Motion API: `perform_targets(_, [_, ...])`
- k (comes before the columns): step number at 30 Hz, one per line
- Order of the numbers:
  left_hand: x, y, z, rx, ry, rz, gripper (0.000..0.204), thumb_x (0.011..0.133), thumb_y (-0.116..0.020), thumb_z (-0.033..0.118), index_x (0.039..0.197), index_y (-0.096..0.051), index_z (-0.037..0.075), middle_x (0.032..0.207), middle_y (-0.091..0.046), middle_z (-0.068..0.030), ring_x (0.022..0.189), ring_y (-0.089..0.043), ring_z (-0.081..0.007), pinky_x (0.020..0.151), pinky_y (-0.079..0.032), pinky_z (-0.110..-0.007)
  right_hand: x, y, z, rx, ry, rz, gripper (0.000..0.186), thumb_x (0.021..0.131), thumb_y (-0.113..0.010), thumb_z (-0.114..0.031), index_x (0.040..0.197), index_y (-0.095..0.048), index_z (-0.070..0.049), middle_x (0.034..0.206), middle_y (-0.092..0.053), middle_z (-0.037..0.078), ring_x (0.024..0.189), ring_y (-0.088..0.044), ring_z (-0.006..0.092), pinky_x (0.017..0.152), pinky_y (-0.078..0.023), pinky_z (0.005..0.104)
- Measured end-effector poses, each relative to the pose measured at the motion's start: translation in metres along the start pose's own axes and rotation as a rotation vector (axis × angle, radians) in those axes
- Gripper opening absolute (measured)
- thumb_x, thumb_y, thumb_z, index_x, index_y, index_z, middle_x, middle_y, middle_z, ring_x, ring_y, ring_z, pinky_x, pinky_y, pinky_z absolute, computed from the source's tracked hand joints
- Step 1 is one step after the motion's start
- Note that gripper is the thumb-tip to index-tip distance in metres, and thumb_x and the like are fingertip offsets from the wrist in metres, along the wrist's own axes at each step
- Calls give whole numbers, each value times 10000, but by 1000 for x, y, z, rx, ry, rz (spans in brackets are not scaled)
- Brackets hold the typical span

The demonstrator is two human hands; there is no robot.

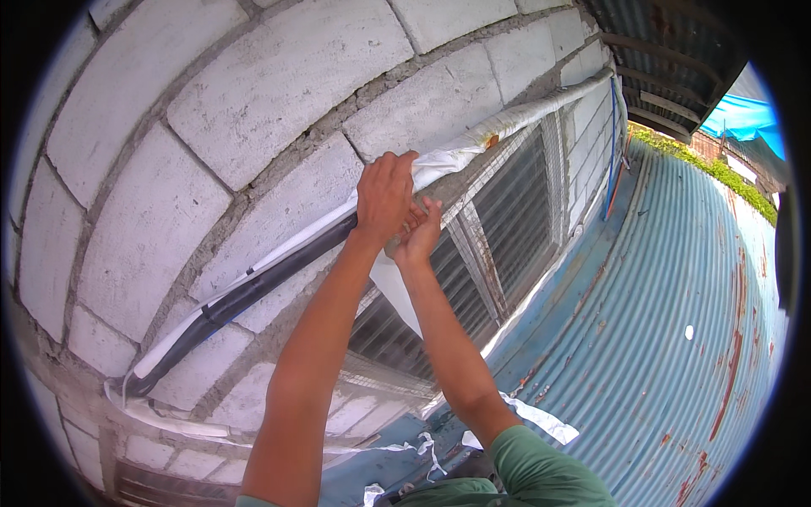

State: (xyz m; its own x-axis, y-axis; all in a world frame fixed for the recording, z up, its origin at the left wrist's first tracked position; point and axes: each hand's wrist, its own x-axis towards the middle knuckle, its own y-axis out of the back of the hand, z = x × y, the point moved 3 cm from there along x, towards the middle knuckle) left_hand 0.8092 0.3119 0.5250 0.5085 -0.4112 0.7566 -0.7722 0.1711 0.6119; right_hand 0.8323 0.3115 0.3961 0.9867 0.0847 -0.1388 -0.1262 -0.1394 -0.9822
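A long pipe bundle runs along the block wall. Its upper right stretch is covered in white wrapping tape (528, 114), and its lower left stretch shows black foam insulation (279, 275) beside a thin white tube (291, 245). My left hand (384, 193) is closed over the bundle where the white covering meets the black. Just below and right of it, my right hand (417, 232) has its fingers curled at the underside of the bundle, closed on the white tape. A loose white tape strip (394, 291) hangs beneath this hand, partly hidden by my right forearm.
White-painted block wall (291, 84) fills the left. Below the bundle is a window with mesh and slats (511, 211). A rusty blue corrugated metal roof (625, 338) spreads at the right, with white scraps (541, 418) near my right elbow. Metal eaves (667, 59) overhang at upper right.
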Motion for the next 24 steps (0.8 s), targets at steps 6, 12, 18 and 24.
perform_targets(6, [-91, 12, 64, 96, -104, -379, 334, 803, -604, 76, 1136, -594, 42, 860, -516, -89, 771, -562, -248, 650, -458, -371, -2, 25, -55, -132, 23, -192, 305, 949, -582, -224, 1164, -479, -34, 964, -602, 57, 805, -567, 143, 690, -461, 265])
perform_targets(12, [-99, 46, 43, 176, 39, -173, 472, 808, -683, 264, 1199, -558, 31, 1215, -473, -187, 1127, -455, -328, 924, -337, -483, -7, 68, -61, -359, 7, -114, 388, 905, -519, 26, 1256, -451, -125, 1038, -633, 68, 839, -620, 137, 605, -504, 267])
perform_targets(18, [-69, 70, -3, 423, 411, -88, 637, 809, -699, 449, 1283, -577, 41, 1222, -547, -152, 1147, -458, -289, 982, -292, -497, -21, 101, -41, -860, 19, -186, 443, 913, -524, 15, 1311, -362, -95, 1049, -650, 88, 835, -639, 132, 568, -505, 240])
perform_targets(24, [-57, 53, -14, 402, 441, -251, 399, 831, -684, 348, 1118, -677, 70, 1067, -639, -89, 1047, -542, -248, 935, -340, -457, -44, 104, -28, -1004, 202, -293, 555, 852, -632, 25, 1324, -357, -69, 987, -624, 72, 799, -615, 134, 628, -497, 246])
